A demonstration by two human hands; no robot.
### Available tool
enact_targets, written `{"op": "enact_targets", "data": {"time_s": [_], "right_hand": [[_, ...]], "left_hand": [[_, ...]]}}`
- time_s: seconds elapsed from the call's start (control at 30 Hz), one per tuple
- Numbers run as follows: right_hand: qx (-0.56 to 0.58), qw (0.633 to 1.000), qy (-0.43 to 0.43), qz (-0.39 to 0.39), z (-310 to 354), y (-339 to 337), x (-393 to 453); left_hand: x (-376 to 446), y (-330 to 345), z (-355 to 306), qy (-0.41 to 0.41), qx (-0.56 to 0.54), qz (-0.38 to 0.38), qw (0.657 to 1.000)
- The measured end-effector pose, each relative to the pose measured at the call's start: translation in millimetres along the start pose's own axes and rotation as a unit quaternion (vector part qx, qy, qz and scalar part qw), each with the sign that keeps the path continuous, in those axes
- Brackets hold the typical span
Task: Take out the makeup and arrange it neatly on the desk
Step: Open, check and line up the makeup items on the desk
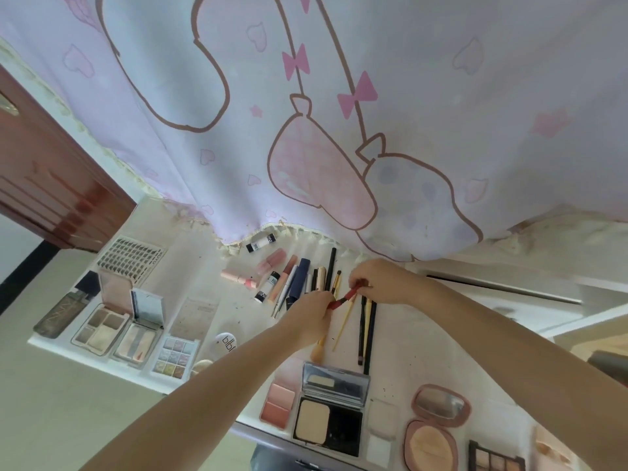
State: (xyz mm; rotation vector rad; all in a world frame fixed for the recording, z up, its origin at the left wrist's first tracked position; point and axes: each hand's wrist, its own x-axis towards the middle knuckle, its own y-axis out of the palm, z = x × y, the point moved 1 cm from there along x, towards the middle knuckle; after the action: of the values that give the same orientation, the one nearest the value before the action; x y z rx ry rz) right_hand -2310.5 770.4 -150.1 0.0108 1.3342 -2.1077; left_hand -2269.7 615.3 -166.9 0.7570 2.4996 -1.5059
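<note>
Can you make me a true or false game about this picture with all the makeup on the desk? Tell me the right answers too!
1. Both hands hold the red makeup stick. True: the left hand pinches one end and the right hand the other.
2. The round pink compact is closed. False: it lies open, showing its mirror.
3. A false lash tray lies at the desk's far left. True.
4. The curtain is plain green. False: it is pale pink with bows and hearts.
5. The black powder compact is open. True.
</note>
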Motion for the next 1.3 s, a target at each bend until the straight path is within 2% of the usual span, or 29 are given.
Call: {"op": "enact_targets", "data": {"time_s": [0.17, 0.33, 0.63, 0.8, 1.1, 1.3], "right_hand": [[-0.063, 0.997, -0.025, 0.022, -14, 13, 26], [-0.148, 0.986, -0.05, 0.057, -27, 26, 37], [-0.23, 0.968, -0.065, 0.075, -29, 36, 55], [-0.233, 0.968, -0.06, 0.073, -32, 38, 55], [-0.215, 0.973, -0.04, 0.076, -34, 39, 51], [-0.18, 0.981, -0.031, 0.062, -34, 39, 50]], "left_hand": [[11, 16, 8, -0.08, -0.056, -0.012, 0.995], [27, 33, 12, -0.116, -0.089, 0.003, 0.989], [43, 43, 7, -0.126, 0.012, 0.003, 0.992], [47, 47, 2, -0.125, 0.051, 0.021, 0.991], [47, 48, -5, -0.122, 0.055, 0.06, 0.989], [38, 44, 1, -0.109, 0.045, 0.008, 0.993]]}}
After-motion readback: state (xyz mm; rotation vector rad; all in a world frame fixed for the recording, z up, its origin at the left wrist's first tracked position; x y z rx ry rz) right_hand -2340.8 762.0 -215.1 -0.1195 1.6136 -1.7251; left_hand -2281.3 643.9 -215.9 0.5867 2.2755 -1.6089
